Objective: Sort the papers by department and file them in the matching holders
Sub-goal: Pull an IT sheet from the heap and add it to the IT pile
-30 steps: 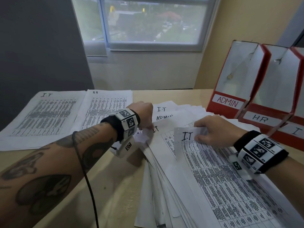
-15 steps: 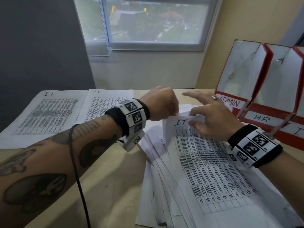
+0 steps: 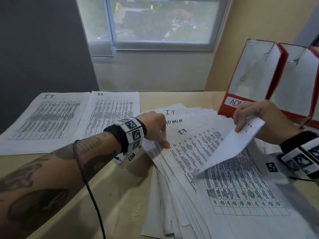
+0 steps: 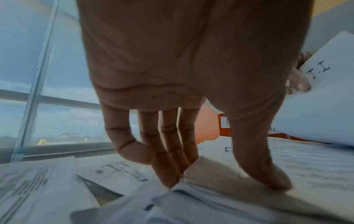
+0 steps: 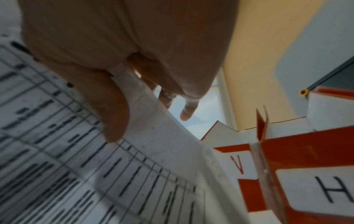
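Observation:
A fanned stack of printed papers (image 3: 215,183) lies on the table, with sheets headed I.T and ADMIN showing at its top. My left hand (image 3: 164,140) is at the stack's left edge; in the left wrist view its thumb (image 4: 268,174) lies on the top sheets and its fingertips (image 4: 168,177) pinch their edge. My right hand (image 3: 241,125) holds an I.T sheet (image 3: 229,149) lifted off the stack, thumb (image 5: 114,118) on the printed face and fingers behind. Red holders stand at the right: ADMIN (image 3: 248,71) and HR (image 3: 296,80).
Two sorted piles lie flat at the table's far left, one headed I.T (image 3: 43,121) and one beside it (image 3: 112,114). A third red holder (image 3: 315,54) is cut off by the right frame edge. Bare tabletop (image 3: 112,195) shows under my left forearm. A window is behind.
My right hand has pulled the top I.T sheet up and to the right, off the stack. My left hand has dropped back to the stack's left edge.

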`<action>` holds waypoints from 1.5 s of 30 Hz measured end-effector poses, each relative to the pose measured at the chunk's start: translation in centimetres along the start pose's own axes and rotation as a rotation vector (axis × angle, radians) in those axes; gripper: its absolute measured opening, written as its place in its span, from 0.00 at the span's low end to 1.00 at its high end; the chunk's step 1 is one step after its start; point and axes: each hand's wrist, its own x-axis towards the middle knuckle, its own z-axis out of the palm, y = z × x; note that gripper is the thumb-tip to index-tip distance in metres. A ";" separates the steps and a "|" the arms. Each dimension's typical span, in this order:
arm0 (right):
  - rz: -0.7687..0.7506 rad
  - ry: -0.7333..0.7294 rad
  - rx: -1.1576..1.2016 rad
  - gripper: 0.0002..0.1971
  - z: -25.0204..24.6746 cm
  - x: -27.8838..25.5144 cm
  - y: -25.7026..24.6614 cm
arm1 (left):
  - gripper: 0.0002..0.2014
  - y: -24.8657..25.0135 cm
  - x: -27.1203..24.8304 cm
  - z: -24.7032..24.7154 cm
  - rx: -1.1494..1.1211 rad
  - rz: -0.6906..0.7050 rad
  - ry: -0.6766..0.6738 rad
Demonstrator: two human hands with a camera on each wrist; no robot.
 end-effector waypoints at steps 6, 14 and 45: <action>0.030 -0.073 0.104 0.26 -1.2 -0.6 0.4 | 0.12 0.6 0.8 0.5 -0.056 -0.038 0.036; 0.017 -0.024 -0.033 0.09 0.2 0.1 -0.3 | 0.08 0.9 0.1 0.0 0.133 -0.009 0.211; 0.020 -0.172 -0.087 0.12 0.5 -0.2 -0.2 | 0.07 1.7 0.9 -0.5 -0.134 0.012 0.264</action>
